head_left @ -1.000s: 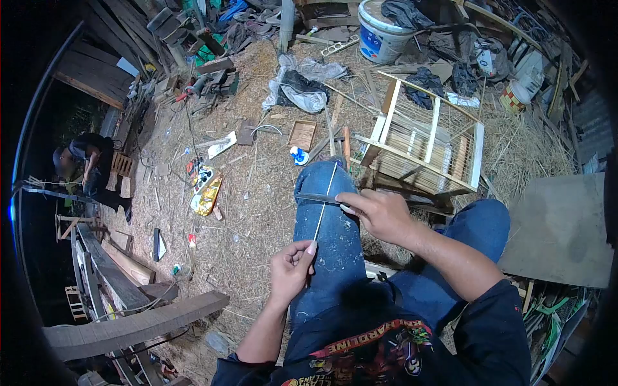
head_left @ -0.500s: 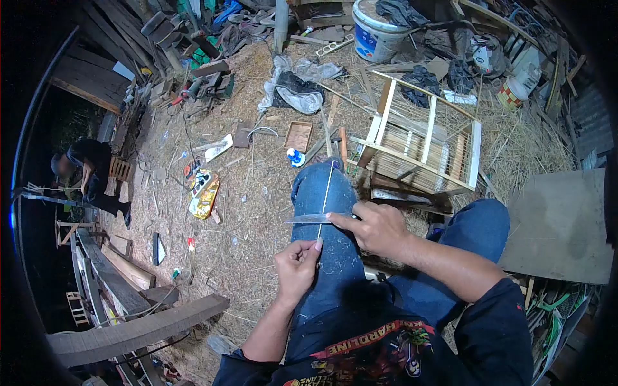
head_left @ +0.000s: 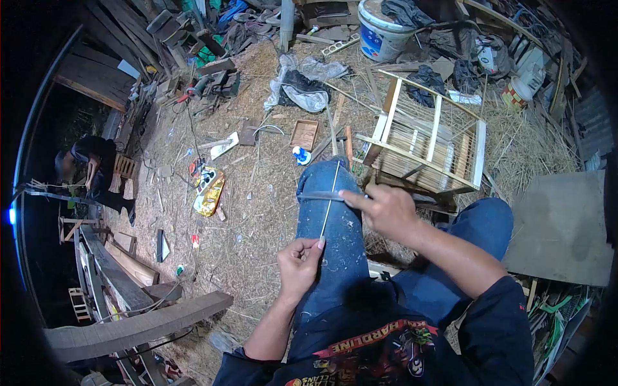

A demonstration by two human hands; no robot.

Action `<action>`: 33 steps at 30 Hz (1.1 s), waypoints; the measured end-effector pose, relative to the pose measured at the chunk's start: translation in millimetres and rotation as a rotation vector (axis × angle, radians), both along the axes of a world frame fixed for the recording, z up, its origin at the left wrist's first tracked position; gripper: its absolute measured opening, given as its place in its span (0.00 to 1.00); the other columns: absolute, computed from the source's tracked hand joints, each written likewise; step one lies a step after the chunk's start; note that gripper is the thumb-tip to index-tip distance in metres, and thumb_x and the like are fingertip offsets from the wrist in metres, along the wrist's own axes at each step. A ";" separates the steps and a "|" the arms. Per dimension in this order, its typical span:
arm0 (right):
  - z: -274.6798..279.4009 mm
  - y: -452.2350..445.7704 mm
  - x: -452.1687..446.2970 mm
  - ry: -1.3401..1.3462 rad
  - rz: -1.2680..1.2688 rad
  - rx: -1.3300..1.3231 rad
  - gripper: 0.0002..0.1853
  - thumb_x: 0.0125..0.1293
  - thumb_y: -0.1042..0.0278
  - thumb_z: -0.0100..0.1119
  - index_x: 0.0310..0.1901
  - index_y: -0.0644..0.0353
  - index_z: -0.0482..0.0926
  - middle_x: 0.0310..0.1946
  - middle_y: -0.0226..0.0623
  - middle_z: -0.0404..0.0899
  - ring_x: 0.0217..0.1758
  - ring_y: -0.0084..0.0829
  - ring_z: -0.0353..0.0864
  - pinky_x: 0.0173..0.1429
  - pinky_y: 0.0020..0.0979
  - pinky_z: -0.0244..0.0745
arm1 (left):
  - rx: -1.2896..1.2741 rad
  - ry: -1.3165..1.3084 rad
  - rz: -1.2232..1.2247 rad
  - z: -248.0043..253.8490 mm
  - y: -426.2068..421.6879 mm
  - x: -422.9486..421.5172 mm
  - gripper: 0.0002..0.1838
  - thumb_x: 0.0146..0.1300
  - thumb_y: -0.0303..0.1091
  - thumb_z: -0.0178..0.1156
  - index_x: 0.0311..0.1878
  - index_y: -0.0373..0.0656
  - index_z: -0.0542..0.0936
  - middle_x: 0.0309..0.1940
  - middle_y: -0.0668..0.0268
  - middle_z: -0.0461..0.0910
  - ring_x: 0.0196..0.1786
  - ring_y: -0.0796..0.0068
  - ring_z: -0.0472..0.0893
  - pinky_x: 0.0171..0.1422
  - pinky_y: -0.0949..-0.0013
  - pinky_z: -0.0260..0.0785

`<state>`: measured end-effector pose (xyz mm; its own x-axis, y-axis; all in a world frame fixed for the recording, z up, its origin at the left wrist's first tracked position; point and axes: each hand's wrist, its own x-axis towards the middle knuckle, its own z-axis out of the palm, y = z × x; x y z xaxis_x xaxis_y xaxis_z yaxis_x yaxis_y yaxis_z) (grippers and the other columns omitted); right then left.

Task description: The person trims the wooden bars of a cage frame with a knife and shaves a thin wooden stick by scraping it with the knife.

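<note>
Spreading under everything, the ground (head_left: 257, 251) is littered with straw, shavings and wood scraps. A broad flat board (head_left: 557, 235) lies at the right of the view, with a slatted wooden frame (head_left: 430, 152) beyond the right knee. A curved beam (head_left: 138, 327) juts in at lower left; farther off on that side, another person (head_left: 100, 164) bends forward. The wearer's left thigh (head_left: 335, 270), in blue jeans flecked with pale bits, runs up the middle. A white and blue bucket (head_left: 381, 44) stands at the top, a crumpled grey and black cloth (head_left: 302, 90) to its left.

Over that thigh are the right hand (head_left: 389, 209) and the left hand (head_left: 298, 270). Past the knee sit a shallow wooden tray (head_left: 304, 135) and a small blue and white bottle (head_left: 300, 155). The right hand's fingers close on a knife (head_left: 315, 196), forefinger stretched out along it, and the blade crosses a thin pale stick (head_left: 329, 208). The left hand pinches the stick's near end between thumb and curled fingers; it runs lengthwise above the thigh, far end near the knee. Whether the edge bites into it, I cannot tell.
</note>
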<state>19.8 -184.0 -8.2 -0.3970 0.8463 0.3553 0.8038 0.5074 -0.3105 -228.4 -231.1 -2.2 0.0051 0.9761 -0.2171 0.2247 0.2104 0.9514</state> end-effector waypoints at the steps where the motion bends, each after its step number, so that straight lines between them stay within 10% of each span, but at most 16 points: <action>1: 1.5 3.8 2.8 0.001 -0.052 0.013 0.26 0.60 0.70 0.68 0.61 0.36 0.87 0.30 0.33 0.78 0.30 0.33 0.86 0.25 0.35 0.80 | 0.001 0.001 -0.001 0.7 -0.5 -0.2 0.07 0.72 0.26 0.70 0.38 0.32 0.87 0.24 0.80 0.78 0.26 0.93 0.67 0.28 0.80 0.55; 33: -11.9 31.6 8.6 0.110 -0.187 -0.153 0.19 0.74 0.66 0.58 0.62 0.32 0.87 0.33 0.39 0.83 0.33 0.42 0.89 0.30 0.45 0.83 | -0.036 -0.023 0.003 17.9 -1.2 -4.7 0.08 0.72 0.28 0.70 0.37 0.33 0.87 0.23 0.78 0.78 0.25 0.93 0.68 0.28 0.79 0.56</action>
<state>28.4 -152.3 -20.0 -0.1948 0.9485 0.2498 0.8361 0.2937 -0.4633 -233.1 -232.4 15.7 0.0077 0.9678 -0.2516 0.2026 0.2449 0.9481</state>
